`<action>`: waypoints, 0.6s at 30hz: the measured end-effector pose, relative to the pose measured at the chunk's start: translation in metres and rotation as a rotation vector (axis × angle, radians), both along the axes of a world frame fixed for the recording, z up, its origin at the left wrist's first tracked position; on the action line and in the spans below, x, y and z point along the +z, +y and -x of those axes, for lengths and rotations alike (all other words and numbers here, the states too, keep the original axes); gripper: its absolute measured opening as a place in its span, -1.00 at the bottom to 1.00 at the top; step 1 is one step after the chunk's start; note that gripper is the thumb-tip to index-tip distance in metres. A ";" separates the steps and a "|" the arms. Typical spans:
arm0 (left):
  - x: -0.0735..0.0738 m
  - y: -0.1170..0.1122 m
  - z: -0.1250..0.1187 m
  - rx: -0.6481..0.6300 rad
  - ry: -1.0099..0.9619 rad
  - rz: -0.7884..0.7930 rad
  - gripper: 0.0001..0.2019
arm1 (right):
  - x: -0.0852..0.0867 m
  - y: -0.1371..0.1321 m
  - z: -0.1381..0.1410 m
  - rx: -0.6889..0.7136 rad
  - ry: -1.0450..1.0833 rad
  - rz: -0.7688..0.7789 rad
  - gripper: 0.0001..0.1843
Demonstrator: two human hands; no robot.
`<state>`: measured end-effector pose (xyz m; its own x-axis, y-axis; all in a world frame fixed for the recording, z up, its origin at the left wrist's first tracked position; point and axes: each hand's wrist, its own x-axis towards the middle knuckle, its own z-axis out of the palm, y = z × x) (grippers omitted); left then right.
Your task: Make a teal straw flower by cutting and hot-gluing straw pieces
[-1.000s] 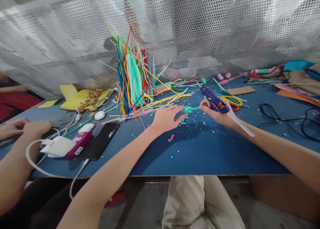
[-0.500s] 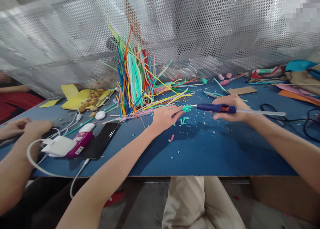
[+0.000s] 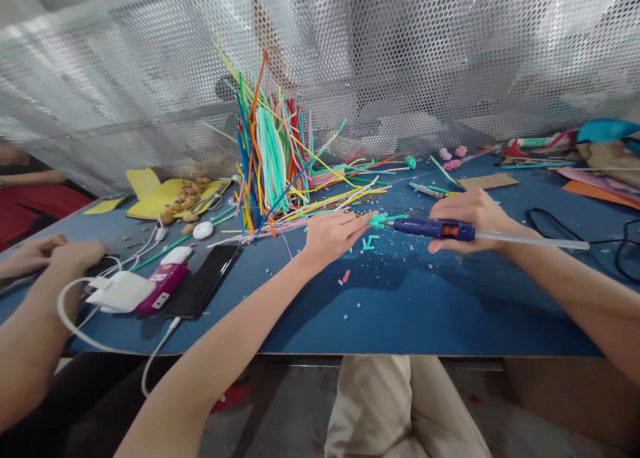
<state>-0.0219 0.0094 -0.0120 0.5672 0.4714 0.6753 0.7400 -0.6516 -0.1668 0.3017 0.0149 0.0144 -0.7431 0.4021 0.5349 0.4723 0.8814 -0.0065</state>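
My left hand pinches a teal pipe-cleaner piece with short branching loops. From that piece a thin teal stem points right. My right hand is wrapped round a dark blue glue gun, and a clear glue stick sticks out of its back end. The gun's nozzle touches or nearly touches the teal piece; I cannot tell which. Just below lie short teal offcuts, and a pink scrap rests nearer to me. Scissors or pliers lie behind the gun, partly hidden.
A tall bunch of colourful pipe cleaners stands at the back. Left are a black phone, a white charger with cables and another person's hands. Pink pieces and cardboard lie behind my right hand. Black cable lies right.
The teal piece has turned in my left fingers, so a stem now shows pointing right. The glue gun's nozzle sits against or beside its loops. The whole view has shifted slightly.
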 end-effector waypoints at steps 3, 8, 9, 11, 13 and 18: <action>0.000 0.000 0.000 -0.033 -0.001 -0.066 -0.72 | 0.001 -0.001 0.001 0.010 0.007 -0.003 -0.47; 0.000 0.001 0.000 -0.035 0.004 -0.068 -0.72 | 0.000 -0.001 0.001 0.047 0.035 -0.028 -0.47; 0.000 0.001 0.000 -0.029 0.007 -0.049 -0.72 | 0.000 -0.001 0.001 0.045 0.037 -0.031 -0.47; 0.001 0.000 0.000 -0.013 0.008 -0.015 -0.71 | 0.000 -0.002 0.002 0.029 0.031 -0.022 -0.46; 0.002 -0.001 -0.001 0.008 0.007 0.030 -0.70 | 0.000 -0.002 0.003 0.010 0.024 -0.004 -0.45; 0.003 -0.002 -0.003 0.029 -0.039 0.136 -0.65 | -0.002 -0.001 0.003 0.002 0.042 -0.013 -0.44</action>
